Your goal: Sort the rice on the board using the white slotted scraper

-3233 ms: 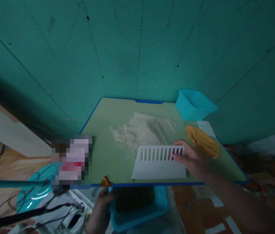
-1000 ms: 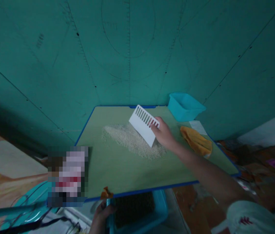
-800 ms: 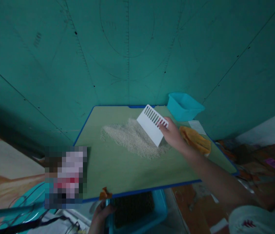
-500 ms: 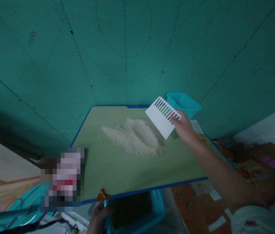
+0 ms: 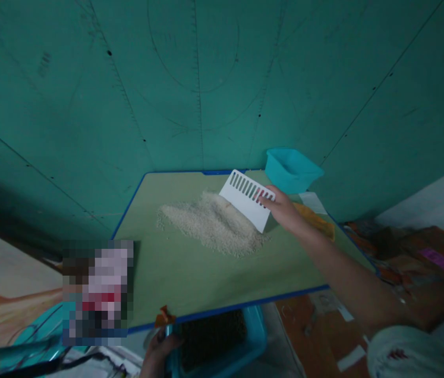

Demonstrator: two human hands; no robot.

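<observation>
Teal wall point(image 5: 206, 63) behind green desk point(image 5: 190, 283); pinching white scraper point(image 5: 245, 203) with fingers of right hand point(image 5: 281, 207) at two o'clock edge of central grain pile point(image 5: 210, 220), gripping blue tub point(image 5: 256, 328) at six o'clock with left hand point(image 5: 160, 350). Best: edge low, strokes slow, limiting scatter.

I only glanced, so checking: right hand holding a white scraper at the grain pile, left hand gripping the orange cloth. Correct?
Not quite: the head view shows the left hand on the lower blue tub, not the orange cloth. The right hand does hold the white scraper at the grain pile.
</observation>
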